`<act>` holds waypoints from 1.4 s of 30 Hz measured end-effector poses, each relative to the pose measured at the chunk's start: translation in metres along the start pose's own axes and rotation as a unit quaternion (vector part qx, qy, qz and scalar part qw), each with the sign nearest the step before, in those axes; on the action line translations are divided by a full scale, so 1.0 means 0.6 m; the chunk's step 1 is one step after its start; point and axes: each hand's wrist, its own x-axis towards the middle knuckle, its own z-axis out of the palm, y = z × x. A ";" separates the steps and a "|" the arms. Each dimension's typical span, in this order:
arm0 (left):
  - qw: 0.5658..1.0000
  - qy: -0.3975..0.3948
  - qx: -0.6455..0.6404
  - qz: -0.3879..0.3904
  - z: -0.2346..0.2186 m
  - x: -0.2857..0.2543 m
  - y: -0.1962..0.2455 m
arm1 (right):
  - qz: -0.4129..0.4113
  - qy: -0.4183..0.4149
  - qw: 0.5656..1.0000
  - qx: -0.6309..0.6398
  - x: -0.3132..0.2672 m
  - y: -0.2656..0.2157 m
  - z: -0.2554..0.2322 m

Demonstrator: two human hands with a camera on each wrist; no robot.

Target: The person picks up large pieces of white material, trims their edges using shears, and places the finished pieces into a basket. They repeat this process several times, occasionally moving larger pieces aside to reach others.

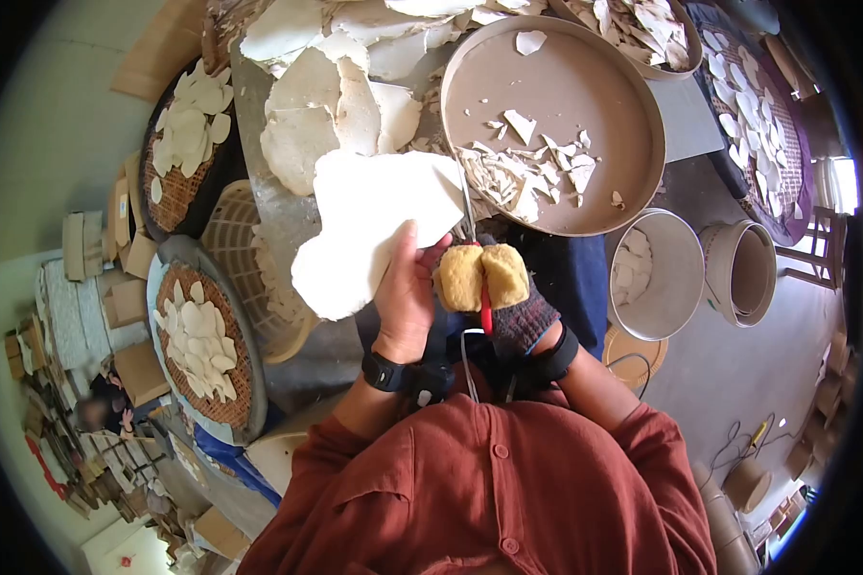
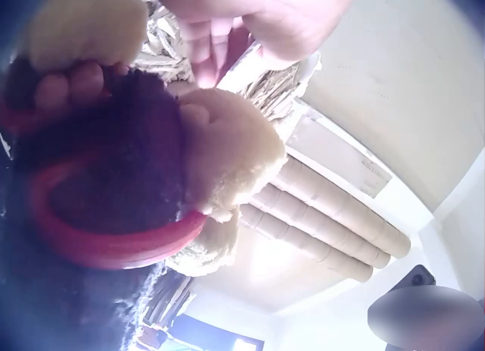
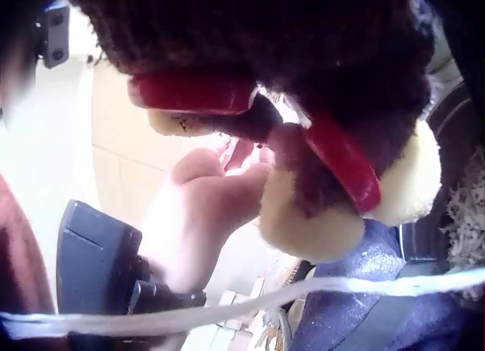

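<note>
My left hand (image 1: 408, 297) pinches a large, thin, off-white sheet (image 1: 369, 216) with an irregular edge, thumb on top. On my right hand (image 1: 525, 324) is a dark knit glove, and it grips scissors (image 1: 468, 206) whose blades point away from me at the sheet's right edge. Their red handle (image 3: 341, 158) shows in the right wrist view, looped round the gloved fingers. Pieces of yellow foam (image 1: 462, 278) are wrapped about the handle and hide part of the right hand. In the left wrist view the bare left hand (image 2: 273, 18) is at the top, above the scissors.
A round tray (image 1: 633, 192) with broken white scraps lies ahead, beside a pile of similar sheets (image 1: 302, 120). Cut pieces fill woven trays (image 1: 177, 278) at left and right. A plastic basket (image 1: 235, 216) stands left; a bucket (image 1: 676, 287) with scraps stands right.
</note>
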 end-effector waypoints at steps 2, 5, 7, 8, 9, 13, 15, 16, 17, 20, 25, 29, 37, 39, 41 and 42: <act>1.000 0.011 0.012 0.024 -0.002 0.001 0.003 | 0.005 -0.012 1.000 -0.008 0.001 0.003 -0.004; 0.999 0.013 0.029 0.033 -0.010 0.007 0.010 | -0.026 -0.088 0.992 -0.084 -0.002 0.006 -0.015; 0.998 0.019 0.036 0.040 -0.011 0.006 0.016 | -0.052 -0.049 0.992 -0.103 -0.003 -0.020 0.002; 0.998 0.024 0.037 0.049 -0.003 0.004 0.023 | -0.066 -0.031 0.991 -0.113 -0.001 -0.036 0.009; 0.997 0.029 0.039 0.059 0.000 0.003 0.028 | -0.025 -0.030 0.999 -0.029 -0.002 -0.045 0.013; 0.997 0.012 0.064 0.038 -0.011 0.004 0.049 | 0.109 -0.070 0.872 0.473 0.009 -0.049 0.004; 0.998 -0.005 0.062 0.010 -0.009 0.001 0.061 | -0.009 -0.064 0.998 0.004 0.011 -0.049 0.000; 0.998 -0.015 0.065 -0.004 -0.013 0.002 0.069 | -0.009 -0.077 0.997 0.003 0.012 -0.053 -0.003; 0.997 -0.023 0.068 -0.019 -0.022 0.008 0.079 | -0.008 -0.090 0.996 0.002 0.012 -0.060 -0.007; 0.997 -0.034 0.058 -0.025 -0.022 0.018 0.097 | 0.085 -0.101 0.959 0.249 0.011 -0.051 -0.011; 0.977 0.057 0.093 0.181 -0.021 0.037 0.057 | 0.098 -0.093 0.981 0.137 0.007 -0.048 0.003; 0.972 0.079 0.151 0.160 -0.023 0.042 0.055 | 0.063 -0.108 0.992 -0.025 -0.003 -0.047 -0.003; 0.961 0.045 0.184 0.201 -0.021 0.048 0.054 | 0.111 -0.092 0.966 0.213 -0.003 -0.042 0.007; 0.951 0.042 0.214 0.218 -0.030 0.049 0.043 | 0.119 -0.069 0.972 0.189 -0.004 -0.047 0.005; 0.963 0.045 0.194 0.180 -0.030 0.045 0.047 | 0.140 -0.063 0.977 0.146 -0.008 -0.044 0.004; 0.967 0.046 0.185 0.167 -0.027 0.044 0.049 | 0.087 -0.101 0.991 0.009 -0.008 -0.056 0.004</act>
